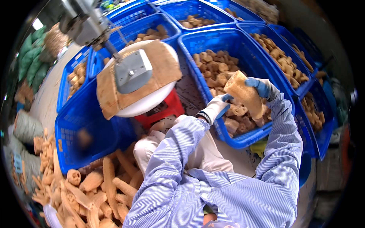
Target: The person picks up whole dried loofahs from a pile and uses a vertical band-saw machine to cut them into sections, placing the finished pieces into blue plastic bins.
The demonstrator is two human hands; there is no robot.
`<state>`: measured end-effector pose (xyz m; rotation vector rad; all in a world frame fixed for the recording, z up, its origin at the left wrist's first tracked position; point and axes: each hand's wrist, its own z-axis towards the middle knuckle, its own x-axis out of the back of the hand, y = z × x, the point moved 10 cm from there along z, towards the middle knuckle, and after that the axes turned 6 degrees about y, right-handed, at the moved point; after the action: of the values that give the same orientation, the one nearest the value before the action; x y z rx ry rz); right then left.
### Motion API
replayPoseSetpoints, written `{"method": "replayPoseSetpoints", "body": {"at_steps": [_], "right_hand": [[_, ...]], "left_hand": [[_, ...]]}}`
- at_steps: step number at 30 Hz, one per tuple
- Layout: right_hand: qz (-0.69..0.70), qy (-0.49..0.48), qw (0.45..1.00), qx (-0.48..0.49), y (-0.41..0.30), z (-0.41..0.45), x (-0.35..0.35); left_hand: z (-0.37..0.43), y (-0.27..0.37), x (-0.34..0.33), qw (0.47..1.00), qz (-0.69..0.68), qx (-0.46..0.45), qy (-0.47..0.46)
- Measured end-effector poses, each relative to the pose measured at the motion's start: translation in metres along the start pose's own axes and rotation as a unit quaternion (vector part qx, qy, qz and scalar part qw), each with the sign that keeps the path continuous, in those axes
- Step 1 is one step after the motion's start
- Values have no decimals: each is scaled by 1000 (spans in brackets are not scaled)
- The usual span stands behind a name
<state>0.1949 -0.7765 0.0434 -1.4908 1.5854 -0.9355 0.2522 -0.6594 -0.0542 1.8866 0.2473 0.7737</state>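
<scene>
A thick piece of dried loofah (pixel 245 92) is held over a blue plastic basket (pixel 239 142) of cut loofah pieces. My right hand (pixel 259 87), in a white glove with blue coating, grips its upper right side. My left hand (pixel 218 108), gloved alike, is at the loofah's lower left side, near the basket's rim; whether its fingers close on the loofah is hard to tell. To the left, a metal machine head with a plate (pixel 134 71) stands over brown cardboard (pixel 165 64) on a round white board (pixel 142 105).
Whole loofahs (pixel 108 182) lie heaped at the lower left, beside a tilted blue basket (pixel 85 159). A red plastic stool (pixel 171 105) stands under the white board. More blue baskets (pixel 205 27) with loofah pieces line the back and right. Green sacks (pixel 32 57) sit far left.
</scene>
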Motion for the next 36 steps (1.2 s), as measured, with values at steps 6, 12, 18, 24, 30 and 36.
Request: {"method": "replayPoseSetpoints", "body": {"at_steps": [6, 12, 18, 24, 30, 36], "right_hand": [[-651, 240, 719, -36, 24, -43, 37], [-760, 218, 571, 222, -13, -42, -111], [-718, 284, 571, 278, -62, -37, -147], [-457, 279, 714, 450, -109, -10, -132], [-223, 112, 834, 492, -129, 39, -197], [-140, 53, 895, 419, -132, 115, -221]], "left_hand": [[-32, 3, 0, 958, -283, 21, -34], [-63, 2, 39, 932, -357, 4, 56], [-146, -1, 147, 876, -428, -137, 177], [-224, -9, 233, 910, -262, -207, 244], [-274, -17, 290, 893, -194, -254, 316], [-267, -38, 345, 878, -238, -214, 356]]}}
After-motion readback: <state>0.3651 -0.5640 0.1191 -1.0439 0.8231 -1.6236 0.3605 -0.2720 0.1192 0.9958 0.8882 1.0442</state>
